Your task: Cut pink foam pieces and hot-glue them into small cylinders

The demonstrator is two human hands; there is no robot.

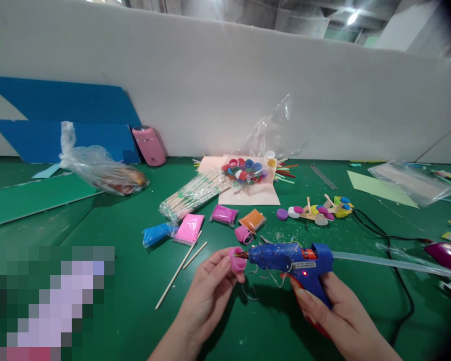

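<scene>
A small pink bottle cap [237,262] is pinched in my left hand [215,281], its fingers closed around the side. My right hand [336,306] is wrapped round the handle of a blue glue gun [276,255], whose red light glows. The gun's nozzle tip is at the cap's opening; whether it touches cannot be made out. Thin strings of glue hang below the barrel. A clear glue stick [383,261] sticks out of the gun's back. Just beyond the nozzle lies another pink cap-like piece [243,234].
Clay packets in blue [156,234], pink [190,228], magenta [224,215] and orange [252,219] lie ahead, near two wooden sticks [178,276]. Behind are bagged sticks [193,193] and bagged bottle caps [248,170]. A cap-and-stick assembly [319,210] and black cable [404,281] lie right.
</scene>
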